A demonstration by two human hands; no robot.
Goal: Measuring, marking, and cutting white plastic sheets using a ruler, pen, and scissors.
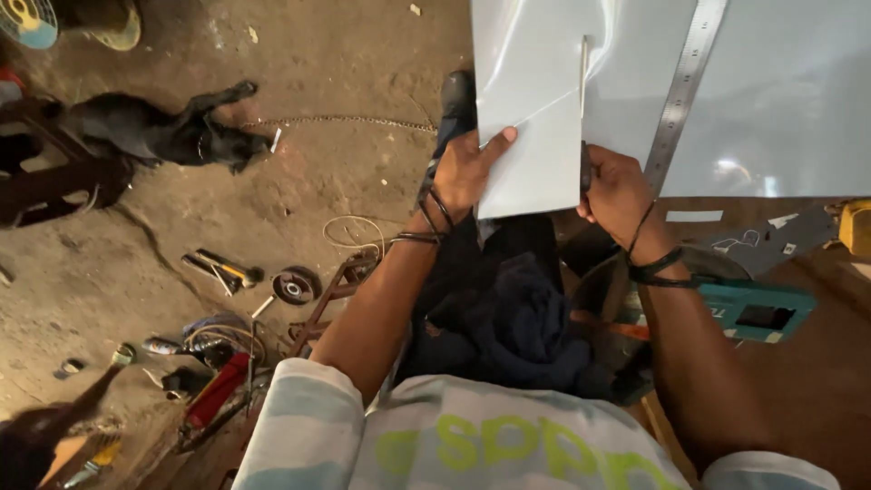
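Keep the left hand (464,172) clamped on the cut strip of the pale metal sheet (535,109), thumb on top, holding it level over the workbench edge. Grip firm with the right hand (617,186), fingers clenched on a dark tool, mostly hidden, following the slit and staying clear of the steel ruler (680,91).

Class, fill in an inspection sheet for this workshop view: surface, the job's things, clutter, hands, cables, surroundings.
Surface: brown table at right, under the sheet's far part.
Job's things: pale metal sheet with a cut flap; steel ruler lying on it.
Clutter: teal box, paper scraps on the table; tools, disc, red tool on the floor.
Hands: left hand grips the flap's edge; right hand grips its other edge.
Cables: wire loop; chain.
Surroundings: dirt floor, black dog lying down.
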